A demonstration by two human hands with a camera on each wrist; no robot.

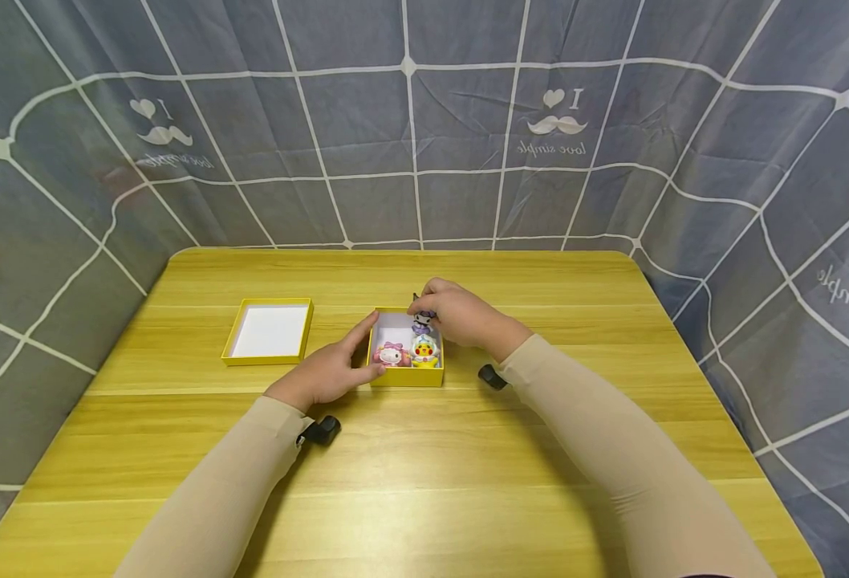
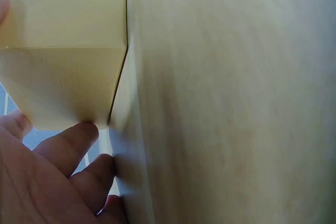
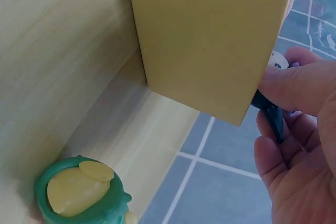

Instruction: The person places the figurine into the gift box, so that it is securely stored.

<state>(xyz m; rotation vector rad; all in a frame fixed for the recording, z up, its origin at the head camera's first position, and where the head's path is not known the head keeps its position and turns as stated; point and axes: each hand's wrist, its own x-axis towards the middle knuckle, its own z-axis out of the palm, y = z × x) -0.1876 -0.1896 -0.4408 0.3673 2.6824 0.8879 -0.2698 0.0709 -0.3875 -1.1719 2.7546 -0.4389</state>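
Observation:
My right hand (image 1: pixel 459 315) pinches a small figurine with a white face and dark and purple parts (image 1: pixel 422 323) at the back right of a yellow box (image 1: pixel 406 377). In the right wrist view, its dark pointed tip (image 3: pixel 274 121) shows below the thumb. Inside the box, a pink-hooded figurine (image 1: pixel 392 355) lies at the front left. A yellow figurine with red cheeks (image 1: pixel 424 352) is at the front right. My left hand (image 1: pixel 331 371) holds the box's left side, thumb at the front corner and fingers along the side wall (image 2: pixel 60 85).
Left of the box lies a shallow yellow-edged lid (image 1: pixel 266 331) with its white inside facing up. A green and yellow figurine (image 3: pixel 81 190) stands on the wooden table (image 1: pixel 424 482) near my right wrist. A grey checked curtain (image 1: pixel 367 120) surrounds the table's back and sides.

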